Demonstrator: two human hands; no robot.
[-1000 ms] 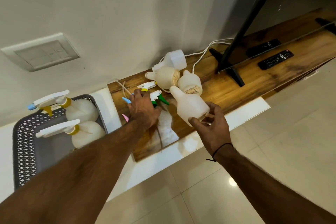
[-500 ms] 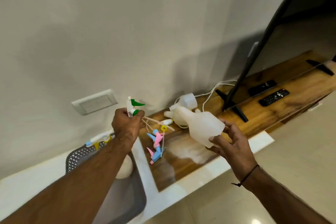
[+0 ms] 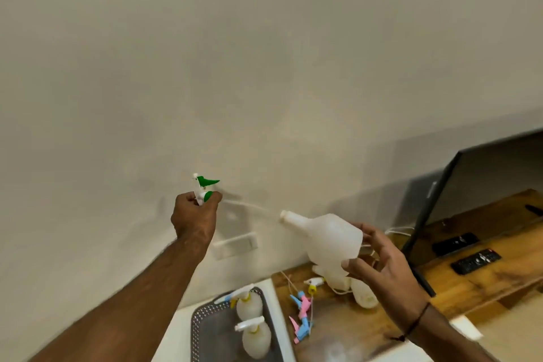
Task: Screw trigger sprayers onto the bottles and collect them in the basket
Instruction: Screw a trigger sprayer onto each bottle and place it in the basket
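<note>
Two hands are raised before the plain wall: the left hand (image 3: 194, 216) is fisted round a white trigger sprayer (image 3: 203, 189) with green nozzle and collar, its thin dip tube (image 3: 252, 208) trailing toward the open neck of a smooth, bulbous, translucent white bottle (image 3: 329, 236) held sideways by the right hand (image 3: 382, 264) in its curled fingertips. No writing is legible on either. Below, a grey perforated plastic basket (image 3: 199, 320) holds two bottles already capped, beside a grained wooden shelf (image 3: 484, 276).

Soft even indoor light, faint shadows on wall (image 3: 264, 67), motion blur, wide-angle edge warp
</note>
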